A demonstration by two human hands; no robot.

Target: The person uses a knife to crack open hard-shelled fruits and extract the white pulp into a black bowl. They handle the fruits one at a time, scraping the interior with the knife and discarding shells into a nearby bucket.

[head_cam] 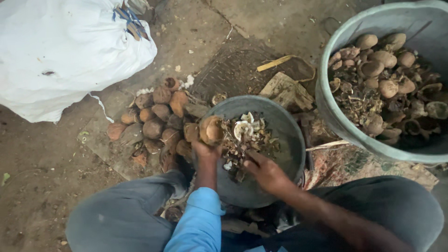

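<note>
- The left hand [205,151] holds a round brown nut [211,130] at the near-left rim of a grey metal basin [289,149]; the fingers wrap around the nut's underside and clasp it.
- The right hand [266,172] reaches into the basin from the near side — its fingers are drawn together and rest on the heap of husk scraps [245,137]; whether they pinch a piece, I cannot tell.
- The scraps lie in the left half of the basin, brown bits mixed with a few pale, curled shell pieces.
- Just left of the basin, a pile of whole brown nuts [156,121] sits on the floor [42,163], touching the basin's rim.
- A large grey tub [343,126] stands to the right, well filled with more nuts and dark husk debris.
- A white sack [60,51] lies at the far left, apart from the pile.
- The person's knees — in grey trousers [121,214] — frame the basin on both sides; the left arm wears a light blue sleeve [200,219].
</note>
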